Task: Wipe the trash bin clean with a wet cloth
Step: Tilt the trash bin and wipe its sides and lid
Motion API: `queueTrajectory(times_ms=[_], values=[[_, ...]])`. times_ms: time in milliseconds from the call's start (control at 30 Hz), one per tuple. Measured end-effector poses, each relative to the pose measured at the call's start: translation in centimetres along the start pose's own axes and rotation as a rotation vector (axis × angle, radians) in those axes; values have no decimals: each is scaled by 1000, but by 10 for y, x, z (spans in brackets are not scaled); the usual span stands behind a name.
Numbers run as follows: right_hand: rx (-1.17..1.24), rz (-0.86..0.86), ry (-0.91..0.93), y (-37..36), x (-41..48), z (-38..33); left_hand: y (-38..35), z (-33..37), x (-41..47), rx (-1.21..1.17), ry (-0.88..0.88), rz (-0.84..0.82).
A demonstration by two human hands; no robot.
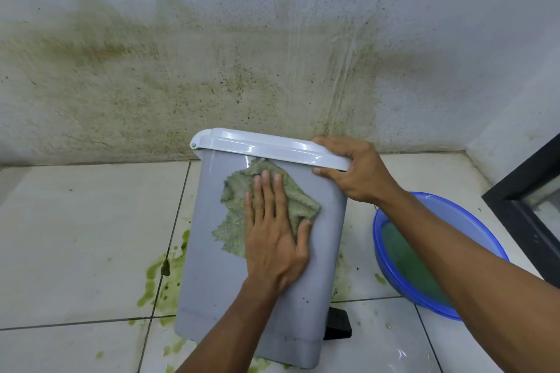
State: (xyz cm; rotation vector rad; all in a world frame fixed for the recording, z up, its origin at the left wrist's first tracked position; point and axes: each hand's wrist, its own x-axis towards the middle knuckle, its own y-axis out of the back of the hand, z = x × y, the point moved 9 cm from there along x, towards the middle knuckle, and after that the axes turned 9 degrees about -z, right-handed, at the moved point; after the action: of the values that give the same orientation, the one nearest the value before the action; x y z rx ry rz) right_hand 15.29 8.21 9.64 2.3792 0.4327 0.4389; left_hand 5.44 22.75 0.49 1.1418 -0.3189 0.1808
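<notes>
A grey plastic trash bin [212,281] with a white lid [257,142] stands tilted on the tiled floor, its broad side facing up toward me. A greenish wet cloth [236,191] lies spread on the upper part of that side. My left hand [272,239] lies flat on the cloth, palm down, pressing it against the bin with the thumb at the cloth's right edge. My right hand [360,172] grips the right corner of the lid and rim.
A blue basin [454,206] of greenish water sits on the floor to the right of the bin. Green splashes [169,278] stain the tiles around the bin's base. A black pedal [338,324] sticks out at the bottom. A stained wall [272,70] rises behind, with a black frame [527,191] at far right.
</notes>
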Motion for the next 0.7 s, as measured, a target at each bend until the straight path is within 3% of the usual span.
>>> queueTrajectory(times_ms=[67, 233, 367, 467, 600, 700], values=[[1, 5, 2, -1, 1, -1, 0, 9, 6, -17, 62, -5], [2, 37, 18, 2, -3, 0, -14, 43, 2, 53, -235, -81], [14, 30, 15, -1, 0, -2, 11, -3, 16, 34, -51, 14], [21, 33, 16, -3, 4, -5, 7, 10, 19, -22, -13, -2], [25, 35, -3, 0, -1, 1, -23, 43, -23, 63, -255, -106], [18, 18, -25, 0, -3, 3, -27, 28, -54, 118, -367, -129]])
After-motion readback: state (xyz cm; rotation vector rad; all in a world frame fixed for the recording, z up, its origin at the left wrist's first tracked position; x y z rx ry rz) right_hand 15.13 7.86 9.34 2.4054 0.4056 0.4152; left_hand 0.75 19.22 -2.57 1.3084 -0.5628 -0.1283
